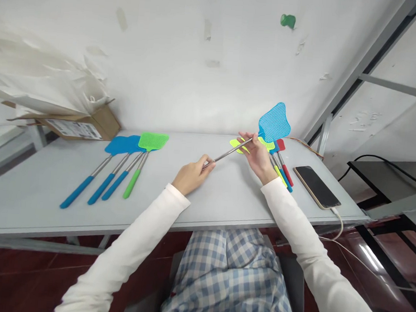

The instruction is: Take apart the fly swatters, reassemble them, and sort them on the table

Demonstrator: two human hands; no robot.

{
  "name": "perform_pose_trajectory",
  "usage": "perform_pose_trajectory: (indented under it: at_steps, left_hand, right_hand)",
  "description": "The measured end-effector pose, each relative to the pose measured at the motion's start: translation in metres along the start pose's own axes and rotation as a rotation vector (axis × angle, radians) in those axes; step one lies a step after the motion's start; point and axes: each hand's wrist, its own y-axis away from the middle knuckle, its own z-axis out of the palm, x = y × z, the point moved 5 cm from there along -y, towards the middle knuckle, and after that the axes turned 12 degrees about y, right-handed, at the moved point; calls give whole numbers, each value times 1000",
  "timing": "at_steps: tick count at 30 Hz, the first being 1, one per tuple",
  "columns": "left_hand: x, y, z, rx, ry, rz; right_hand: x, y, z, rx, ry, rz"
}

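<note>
Head view looks down on a long pale grey surface [39,195] set against a scuffed white wall [188,44], with a grey metal frame [358,71] rising at 2 o'clock and a dark red floor below. At 10 o'clock an open brown cardboard box [95,124] sits with crumpled white plastic bags [37,80] spilling over it. Near 9 o'clock lies a row of four swatters, three blue and one green, with telescopic steel shafts [120,168], heads touching, handles fanned toward the person. At 3 o'clock a black smartphone [316,186] lies flat on a white cable near the edge.

Just above centre, the blue mesh fly swatter with the extended silver shaft [273,122] is held off the surface. The right hand [260,156] pinches the shaft just below the head, and the left hand [192,174] is closed around the shaft's lower end. Under the right hand, at 1 o'clock, sits a small pile of yellow, blue and red swatters [282,169].

My judgement of the risks: the thin shaft could bend or jam if the hands push off-axis, skin could get pinched between the sliding sections, and a slip could send the head into the pile below or knock the phone toward the edge.
</note>
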Motion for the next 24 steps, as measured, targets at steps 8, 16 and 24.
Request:
perform_pose_trajectory:
  at_steps: [8, 16, 24]
  left_hand:
    - [9, -5, -2, -63, -317, 25]
    - [-13, 13, -12, -63, -257, 63]
    - [-14, 7, -20, -53, -289, 75]
  right_hand:
    - [-3, -24, -38, 232, -42, 12]
    - [-16, -36, -80, 249, -31, -34]
    - [-23, -27, -86, 245, -12, -109]
